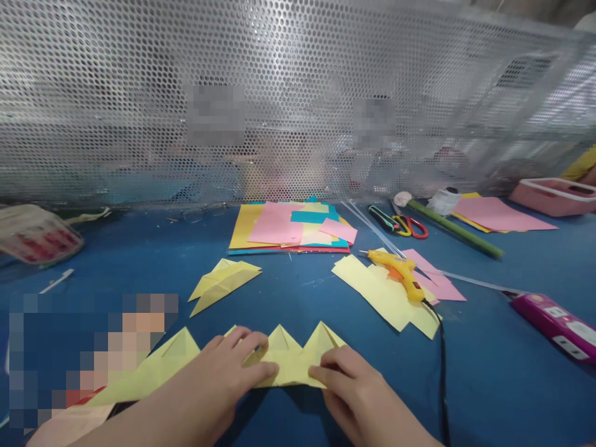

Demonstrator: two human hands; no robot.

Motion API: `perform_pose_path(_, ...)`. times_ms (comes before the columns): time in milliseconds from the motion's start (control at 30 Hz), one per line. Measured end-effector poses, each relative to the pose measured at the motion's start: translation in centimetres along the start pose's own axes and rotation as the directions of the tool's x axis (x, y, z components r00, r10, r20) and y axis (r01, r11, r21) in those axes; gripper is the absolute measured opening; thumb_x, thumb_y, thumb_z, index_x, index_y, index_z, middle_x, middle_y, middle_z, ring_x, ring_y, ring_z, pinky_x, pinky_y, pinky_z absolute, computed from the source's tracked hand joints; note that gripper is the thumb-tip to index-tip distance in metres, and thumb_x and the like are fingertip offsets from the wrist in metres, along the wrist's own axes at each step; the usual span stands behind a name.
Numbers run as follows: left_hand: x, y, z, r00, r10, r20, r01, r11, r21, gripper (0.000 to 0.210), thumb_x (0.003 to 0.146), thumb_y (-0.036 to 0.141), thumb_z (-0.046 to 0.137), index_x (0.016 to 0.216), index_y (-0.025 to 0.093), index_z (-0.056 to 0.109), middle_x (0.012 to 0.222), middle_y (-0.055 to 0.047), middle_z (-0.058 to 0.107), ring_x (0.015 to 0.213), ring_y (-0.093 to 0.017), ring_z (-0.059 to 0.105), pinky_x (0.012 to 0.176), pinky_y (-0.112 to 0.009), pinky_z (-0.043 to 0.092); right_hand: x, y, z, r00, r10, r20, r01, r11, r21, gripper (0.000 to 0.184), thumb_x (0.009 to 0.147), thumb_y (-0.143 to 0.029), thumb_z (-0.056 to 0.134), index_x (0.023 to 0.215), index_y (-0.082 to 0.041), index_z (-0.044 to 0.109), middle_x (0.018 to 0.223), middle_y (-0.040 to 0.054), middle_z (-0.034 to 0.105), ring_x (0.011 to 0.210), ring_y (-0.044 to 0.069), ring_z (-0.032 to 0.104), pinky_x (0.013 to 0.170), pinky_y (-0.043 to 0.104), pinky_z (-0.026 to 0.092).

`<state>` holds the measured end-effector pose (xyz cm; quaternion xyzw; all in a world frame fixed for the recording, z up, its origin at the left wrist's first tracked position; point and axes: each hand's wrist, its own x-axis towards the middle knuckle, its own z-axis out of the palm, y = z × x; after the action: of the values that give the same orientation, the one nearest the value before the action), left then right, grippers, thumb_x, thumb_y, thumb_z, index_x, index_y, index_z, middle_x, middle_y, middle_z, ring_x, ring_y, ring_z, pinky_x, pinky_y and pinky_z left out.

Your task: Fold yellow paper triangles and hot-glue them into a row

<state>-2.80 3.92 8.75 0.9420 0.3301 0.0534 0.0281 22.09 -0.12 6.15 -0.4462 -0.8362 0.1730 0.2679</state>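
A yellow folded-paper strip [291, 361] with several pointed peaks lies across the front of the table. My left hand [242, 363] grips it near its middle, thumb along the lower part and fingers over the top edge. Toward its right end my right hand [347, 375] pinches the lower part between thumb and fingers. The strip runs on to the left behind my left forearm, where another peak [179, 347] shows. Beyond my left hand lies a separate folded yellow paper piece [223, 282], touched by neither hand.
A yellow glue gun [405, 273] rests on pale yellow paper strips [367, 288], its black cord [443, 372] trailing forward. Coloured paper sheets [274, 223], a cutter [383, 218], scissors [413, 226] and a green stick [459, 231] lie farther back. A purple power strip [554, 323] sits right.
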Motion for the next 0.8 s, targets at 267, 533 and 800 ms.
perform_pose_path(267, 1.2, 0.9, 0.9, 0.995, 0.029, -0.099, -0.031, 0.999, -0.022, 0.023, 0.074, 0.004, 0.055, 0.087, 0.023, 0.055, 0.103, -0.001, 0.064, 0.098, -0.021, 0.058, 0.082, -0.032, 0.047, 0.4, 0.0, 0.1, 1.0, 0.02, 0.02, -0.02, 0.999, -0.033, 0.029, 0.086, -0.001, 0.047, 0.095, -0.019, 0.068, 0.088, 0.006, 0.065, 0.08, 0.016, 0.066, 0.074, 0.025, 0.056)
perform_pose_path(533, 2.3, 2.6, 4.6, 0.96, 0.138, -0.245, -0.129, 0.99, 0.054, 0.028, 0.084, 0.0, 0.038, 0.09, 0.019, 0.057, 0.081, -0.002, 0.061, 0.073, -0.017, 0.056, 0.068, -0.027, 0.048, -0.3, 0.3, -0.2, 0.985, -0.11, -0.137, 0.06, 0.943, -0.326, 0.036, 0.08, -0.004, 0.055, 0.107, -0.027, 0.064, 0.112, 0.0097, 0.064, 0.1, 0.027, 0.061, 0.079, 0.039, 0.053)
perform_pose_path(800, 1.8, 4.0, 5.8, 0.934, 0.149, -0.325, -0.079, 0.973, 0.219, 0.035, 0.088, 0.003, 0.033, 0.088, 0.015, 0.065, 0.074, -0.006, 0.065, 0.066, -0.019, 0.057, 0.06, -0.029, 0.047, -2.3, 1.8, -1.9, 0.993, 0.084, 0.081, -0.068, 0.981, -0.181, 0.041, 0.07, 0.003, 0.051, 0.102, -0.022, 0.059, 0.093, 0.0038, 0.066, 0.084, 0.018, 0.062, 0.073, 0.027, 0.055)
